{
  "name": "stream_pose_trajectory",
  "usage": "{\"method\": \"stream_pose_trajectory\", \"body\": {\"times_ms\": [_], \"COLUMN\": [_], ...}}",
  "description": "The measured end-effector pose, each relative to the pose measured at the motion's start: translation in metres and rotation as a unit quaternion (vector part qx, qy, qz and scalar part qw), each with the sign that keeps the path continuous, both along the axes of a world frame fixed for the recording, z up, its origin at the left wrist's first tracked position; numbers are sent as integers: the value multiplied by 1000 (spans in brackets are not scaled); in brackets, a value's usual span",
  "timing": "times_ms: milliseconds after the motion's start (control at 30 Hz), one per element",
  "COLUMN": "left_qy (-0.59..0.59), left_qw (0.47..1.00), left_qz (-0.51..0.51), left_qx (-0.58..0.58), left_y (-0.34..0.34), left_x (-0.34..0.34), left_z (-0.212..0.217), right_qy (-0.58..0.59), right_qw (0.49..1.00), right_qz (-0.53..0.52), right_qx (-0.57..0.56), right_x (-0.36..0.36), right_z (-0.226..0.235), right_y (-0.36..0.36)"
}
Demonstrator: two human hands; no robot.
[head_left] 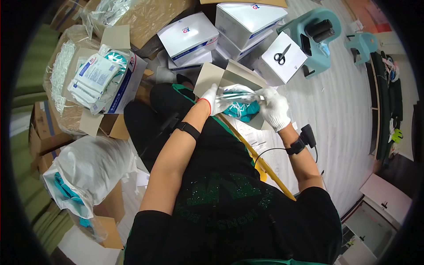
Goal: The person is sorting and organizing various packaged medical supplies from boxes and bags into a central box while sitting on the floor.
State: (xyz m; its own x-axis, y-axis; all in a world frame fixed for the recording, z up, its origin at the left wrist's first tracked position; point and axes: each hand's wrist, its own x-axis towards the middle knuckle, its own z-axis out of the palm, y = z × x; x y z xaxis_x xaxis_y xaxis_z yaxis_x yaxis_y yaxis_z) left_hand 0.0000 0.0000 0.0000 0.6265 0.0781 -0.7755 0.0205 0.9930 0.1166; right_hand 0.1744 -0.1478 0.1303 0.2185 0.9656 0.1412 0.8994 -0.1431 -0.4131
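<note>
My left hand (210, 98), in a white knit glove with a red cuff edge, pinches one side of a clear plastic bag (238, 95). The opposite side is gripped by my right hand (274, 110), gloved the same way. The shiny film stretches between them, over an open carton (209, 77) with raised flaps. Inside lie teal folded pieces (240, 113) with white loops; they look like face masks. How far the bag reaches into the carton is hidden by the film and my hands.
At left, another open carton (128, 88) holds white packets (95, 78). Below it stands a white sack (97, 163) with teal pieces. White boxes (187, 37) are stacked ahead. Scissors (282, 54) lie on a white box beside a teal stool (324, 48). A yellow pole (269, 172) crosses by my lap.
</note>
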Motion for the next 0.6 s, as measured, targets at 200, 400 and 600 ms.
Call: {"method": "stream_pose_trajectory", "body": {"times_ms": [200,400,600], "left_qy": [132,118,106], "left_qw": [988,986,985], "left_qz": [24,1,-3], "left_qx": [77,117,135], "left_y": [-3,-7,-8], "left_x": [-10,-15,-9], "left_z": [15,9,12], "right_qy": [-44,-25,-26], "right_qw": [988,985,991], "right_qz": [-138,-155,-105], "right_qx": [-52,65,80], "right_x": [18,27,42], "right_z": [-57,-35,-32], "right_y": [-1,1,-4]}}
